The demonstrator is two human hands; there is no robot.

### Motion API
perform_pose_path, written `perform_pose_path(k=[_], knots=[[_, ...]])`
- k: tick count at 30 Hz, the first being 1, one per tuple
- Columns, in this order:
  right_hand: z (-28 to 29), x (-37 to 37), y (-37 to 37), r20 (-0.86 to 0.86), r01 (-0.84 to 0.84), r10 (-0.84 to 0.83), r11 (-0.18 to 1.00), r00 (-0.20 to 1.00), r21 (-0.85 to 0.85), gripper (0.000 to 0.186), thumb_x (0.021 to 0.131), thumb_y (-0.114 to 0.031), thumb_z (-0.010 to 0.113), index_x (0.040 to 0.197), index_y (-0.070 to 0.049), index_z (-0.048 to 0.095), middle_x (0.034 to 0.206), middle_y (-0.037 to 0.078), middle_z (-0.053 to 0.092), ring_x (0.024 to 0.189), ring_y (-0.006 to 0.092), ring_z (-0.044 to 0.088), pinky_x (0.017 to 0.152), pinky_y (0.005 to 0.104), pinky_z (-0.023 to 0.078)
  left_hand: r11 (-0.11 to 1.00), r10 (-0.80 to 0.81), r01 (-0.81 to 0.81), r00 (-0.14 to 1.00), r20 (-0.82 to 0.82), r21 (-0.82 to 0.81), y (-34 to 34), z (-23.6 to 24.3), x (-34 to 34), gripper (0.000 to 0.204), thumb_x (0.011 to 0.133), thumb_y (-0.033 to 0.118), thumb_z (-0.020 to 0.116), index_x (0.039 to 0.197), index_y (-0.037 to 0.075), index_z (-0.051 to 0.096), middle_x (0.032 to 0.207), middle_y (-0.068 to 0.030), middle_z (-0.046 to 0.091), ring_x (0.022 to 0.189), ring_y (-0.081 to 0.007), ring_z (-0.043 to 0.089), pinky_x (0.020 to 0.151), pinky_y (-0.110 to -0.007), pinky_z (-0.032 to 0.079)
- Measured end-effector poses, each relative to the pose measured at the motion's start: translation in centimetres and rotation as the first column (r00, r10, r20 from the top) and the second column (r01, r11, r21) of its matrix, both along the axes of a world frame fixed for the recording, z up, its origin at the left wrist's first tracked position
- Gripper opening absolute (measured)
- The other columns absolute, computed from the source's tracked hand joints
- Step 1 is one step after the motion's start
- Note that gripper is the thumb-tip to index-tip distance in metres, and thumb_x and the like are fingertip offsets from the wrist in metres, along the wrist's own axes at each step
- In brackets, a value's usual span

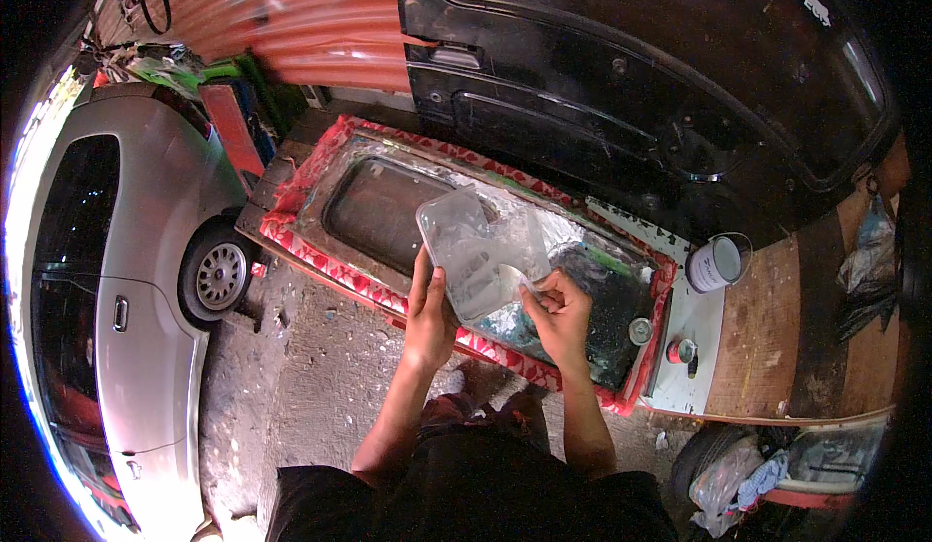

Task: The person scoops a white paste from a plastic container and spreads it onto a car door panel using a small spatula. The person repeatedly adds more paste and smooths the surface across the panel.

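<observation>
My left hand [430,321] grips the near left edge of a clear plastic container [451,227], its thumb on the rim. Whitish smears mark the container's inside. In my right hand [563,317] a small thin whitish piece [515,276], shaped like a spreader, is pinched between thumb and fingers over the container's near right side. Below both hands lies a worn panel [374,207] with a window-like recess, smeared white and green on its middle and right. Red patterned cloth [303,179] shows around the panel's edges.
A white bucket [714,263] with a wire handle, a small red can [682,351] and a round tin [640,330] stand at the right. Behind leans a large black vehicle panel [582,105]. A silver car [146,251] stands at left; a tyre [714,453] lies lower right.
</observation>
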State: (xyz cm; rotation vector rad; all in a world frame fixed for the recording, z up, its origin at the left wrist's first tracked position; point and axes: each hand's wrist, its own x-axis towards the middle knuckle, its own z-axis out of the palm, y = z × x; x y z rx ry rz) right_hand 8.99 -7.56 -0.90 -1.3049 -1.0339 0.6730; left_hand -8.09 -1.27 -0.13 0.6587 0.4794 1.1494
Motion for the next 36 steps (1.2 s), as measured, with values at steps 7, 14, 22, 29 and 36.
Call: perform_pose_path(k=[7, 14, 22, 29, 36], knots=[[-0.9, -0.5, 0.1, 0.028, 0.028, -0.027, 1.000, 0.999, -0.004, 0.022, 0.085, 0.010, 0.070, 0.080, 0.000, 0.052, 0.081, 0.000, 0.059, 0.079, 0.0052, 0.059, 0.070, 0.0222, 0.051, 1.000, -0.006, 0.007, 0.998, -0.066, 0.017, -0.2, -0.3, 1.2, 0.053, 0.108, 0.016, 0.039, 0.157, 0.009, 0.020, 0.153, -0.0120, 0.036, 0.137, -0.0214, 0.042, 0.111, -0.034, 0.038], [-1.4, -0.8, 0.1, -0.088, -0.044, 0.039, 0.998, 0.995, -0.055, 0.026, 0.084, 0.009, 0.071, 0.080, -0.003, 0.049, 0.079, 0.001, 0.058, 0.076, 0.0068, 0.061, 0.066, 0.0246, 0.052, 0.999, -0.039, 0.043, 0.986, -0.164, 0.019, -0.1, -1.0, 2.5, 0.052, 0.108, 0.016, 0.039, 0.156, 0.008, 0.024, 0.152, -0.0099, 0.039, 0.132, -0.0173, 0.045, 0.106, -0.031, 0.040], [-2.7, 3.4, 0.1, -0.504, -0.071, 0.025, 0.995, 0.863, -0.072, 0.029, 0.083, 0.003, 0.075, 0.086, -0.009, 0.048, 0.079, 0.003, 0.064, 0.066, 0.0138, 0.063, 0.062, 0.0297, 0.054, 0.997, 0.067, -0.071, 0.990, -0.125, -0.028, 0.7, -2.9, 3.8, 0.052, 0.107, 0.020, 0.040, 0.155, 0.010, 0.024, 0.150, -0.0125, 0.040, 0.133, -0.0242, 0.047, 0.106, -0.037, 0.043], [-6.6, 9.5, 2.6, -0.458, -0.053, 0.018, 0.997, 0.889, -0.064, 0.027, 0.085, 0.006, 0.071, 0.087, -0.008, 0.048, 0.080, 0.002, 0.063, 0.068, 0.0129, 0.061, 0.063, 0.0287, 0.051, 0.922, 0.315, -0.364, 0.905, -0.286, -0.134, 2.3, -8.4, 3.1, 0.052, 0.107, 0.022, 0.041, 0.156, 0.010, 0.024, 0.149, -0.0107, 0.041, 0.128, -0.0214, 0.050, 0.102, -0.034, 0.045], [-14.8, 12.6, 6.9, 0.244, 0.081, -0.022, 0.969, 0.970, -0.235, 0.019, 0.087, -0.002, 0.074, 0.090, -0.002, 0.055, 0.076, 0.001, 0.058, 0.068, 0.0076, 0.055, 0.063, 0.0263, 0.046, 0.845, 0.454, -0.510, 0.844, -0.287, -0.163, 2.8, -14.2, 3.2, 0.058, 0.106, 0.024, 0.044, 0.158, 0.017, 0.019, 0.153, -0.0093, 0.036, 0.130, -0.0239, 0.049, 0.102, -0.040, 0.047]])
